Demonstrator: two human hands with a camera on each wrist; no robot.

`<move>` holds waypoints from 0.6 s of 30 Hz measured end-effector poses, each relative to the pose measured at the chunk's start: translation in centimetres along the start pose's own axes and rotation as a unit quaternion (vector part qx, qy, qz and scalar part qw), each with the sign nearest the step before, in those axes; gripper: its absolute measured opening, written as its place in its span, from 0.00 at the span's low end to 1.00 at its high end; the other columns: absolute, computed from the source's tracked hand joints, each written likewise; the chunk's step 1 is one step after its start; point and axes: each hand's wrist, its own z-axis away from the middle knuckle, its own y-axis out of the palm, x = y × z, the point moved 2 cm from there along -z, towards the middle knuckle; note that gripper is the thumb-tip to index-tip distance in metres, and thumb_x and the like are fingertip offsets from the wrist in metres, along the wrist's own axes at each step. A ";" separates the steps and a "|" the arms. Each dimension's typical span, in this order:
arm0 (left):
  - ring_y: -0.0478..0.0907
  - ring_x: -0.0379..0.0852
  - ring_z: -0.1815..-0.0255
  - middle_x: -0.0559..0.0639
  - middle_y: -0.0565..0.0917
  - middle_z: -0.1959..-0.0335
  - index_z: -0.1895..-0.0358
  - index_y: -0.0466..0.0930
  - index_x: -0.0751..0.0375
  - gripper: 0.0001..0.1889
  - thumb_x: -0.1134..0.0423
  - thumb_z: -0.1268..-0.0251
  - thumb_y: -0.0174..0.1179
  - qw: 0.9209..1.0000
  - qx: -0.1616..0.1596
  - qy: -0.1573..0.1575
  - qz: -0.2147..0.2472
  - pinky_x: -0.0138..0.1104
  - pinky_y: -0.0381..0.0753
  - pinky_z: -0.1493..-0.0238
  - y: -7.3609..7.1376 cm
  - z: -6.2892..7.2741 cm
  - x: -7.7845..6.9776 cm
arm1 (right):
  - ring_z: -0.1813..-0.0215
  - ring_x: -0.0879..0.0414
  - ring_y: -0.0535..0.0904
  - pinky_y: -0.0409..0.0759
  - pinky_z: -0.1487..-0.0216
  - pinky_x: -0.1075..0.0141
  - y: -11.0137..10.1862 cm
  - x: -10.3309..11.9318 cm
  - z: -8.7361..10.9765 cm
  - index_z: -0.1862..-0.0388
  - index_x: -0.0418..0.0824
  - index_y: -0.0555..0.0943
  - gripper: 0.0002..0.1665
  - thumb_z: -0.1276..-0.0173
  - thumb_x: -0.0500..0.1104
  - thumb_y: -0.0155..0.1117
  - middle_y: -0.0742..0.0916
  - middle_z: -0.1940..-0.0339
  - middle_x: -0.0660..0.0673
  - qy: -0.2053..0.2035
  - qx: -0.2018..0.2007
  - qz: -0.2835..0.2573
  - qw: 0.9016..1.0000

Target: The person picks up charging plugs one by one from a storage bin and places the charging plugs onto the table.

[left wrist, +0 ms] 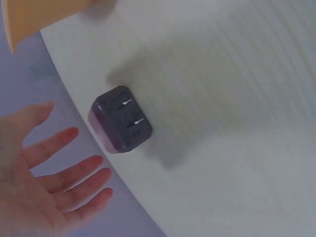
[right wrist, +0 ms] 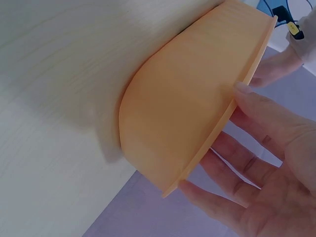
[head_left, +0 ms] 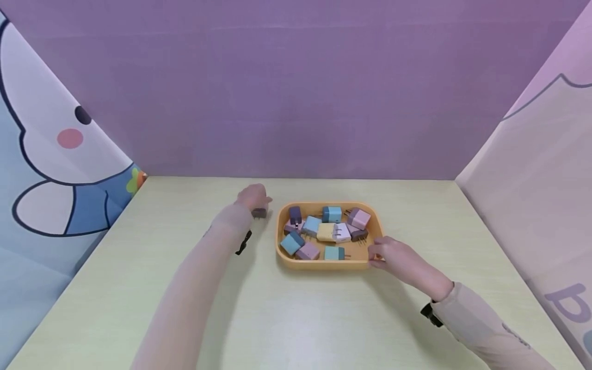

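Observation:
My left hand (head_left: 253, 197) is beside a plug-in charger (head_left: 259, 213) to the left of the tray. In the left wrist view that charger (left wrist: 121, 120) shows a dark face with two metal prongs and a pinkish-purple body. The left fingers (left wrist: 74, 174) are spread and apart from it. An orange tray (head_left: 324, 265) holds several chargers in blue, pink, yellow, white and dark purple. At its front right corner, my right hand (head_left: 393, 257) grips the rim. The right wrist view has the thumb outside the tray wall (right wrist: 173, 103) and the other fingers over the rim.
The pale wooden table (head_left: 296, 318) meets a purple backdrop (head_left: 296, 103) behind the tray. Printed cloth panels stand at the left (head_left: 51, 205) and right (head_left: 546, 195). A dark strap piece (head_left: 243, 242) hangs at the left wrist, another (head_left: 431, 315) at the right.

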 end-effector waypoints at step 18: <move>0.70 0.42 0.73 0.51 0.79 0.69 0.63 0.77 0.63 0.14 0.55 0.37 0.50 0.996 0.052 0.049 -0.051 0.35 0.73 0.66 -1.8 1.4 -4.2 | 0.76 0.63 0.66 0.69 0.76 0.72 -0.1 0.0 -0.1 0.78 0.44 0.78 0.05 0.50 0.38 0.68 0.75 0.78 0.54 -0.005 -0.001 0.004 1.000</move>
